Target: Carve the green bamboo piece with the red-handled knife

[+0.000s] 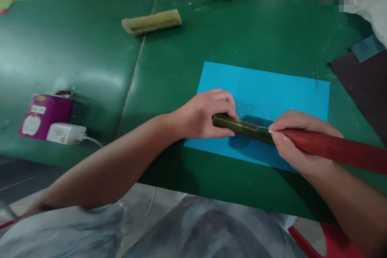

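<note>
Head view: left hand (pixel 202 113) grips green tube (pixel 243 127), right hand (pixel 302 145) knife (pixel 341 145); purple box (pixel 60 112) far left, bamboo piece (pixel 152 23) beyond.

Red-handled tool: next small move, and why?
Probably one short, light stroke with the red-handled tool: its blade appears to rest on the green tube, pale crumbs lie on the blue sheet, and the blade points toward the left hand, so little travel seems safer.
</note>
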The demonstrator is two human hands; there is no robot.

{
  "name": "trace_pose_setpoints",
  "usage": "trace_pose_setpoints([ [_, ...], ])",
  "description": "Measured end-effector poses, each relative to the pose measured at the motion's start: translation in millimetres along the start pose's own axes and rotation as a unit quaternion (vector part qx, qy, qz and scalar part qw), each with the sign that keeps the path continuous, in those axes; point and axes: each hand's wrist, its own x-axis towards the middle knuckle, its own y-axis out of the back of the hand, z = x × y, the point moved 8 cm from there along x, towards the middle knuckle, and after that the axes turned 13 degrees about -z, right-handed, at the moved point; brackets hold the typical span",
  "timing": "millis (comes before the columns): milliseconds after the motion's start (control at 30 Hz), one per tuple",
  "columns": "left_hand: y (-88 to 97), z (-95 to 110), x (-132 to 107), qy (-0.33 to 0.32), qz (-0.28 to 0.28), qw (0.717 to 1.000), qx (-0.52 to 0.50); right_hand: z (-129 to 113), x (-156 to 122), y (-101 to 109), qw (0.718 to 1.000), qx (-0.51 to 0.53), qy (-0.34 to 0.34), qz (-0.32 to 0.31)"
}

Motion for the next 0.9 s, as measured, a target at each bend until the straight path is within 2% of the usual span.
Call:
trace_pose_setpoints([
  [433,0.0,1,0,0.006,-0.008,1.0,-0.008,-5,4,-2,0.999,-0.027,0.017,-0.025],
  [900,0.6,3,1,0.002,-0.009,1.0,-0.002,5,-3,-2,0.999,-0.037,0.001,0.0],
])
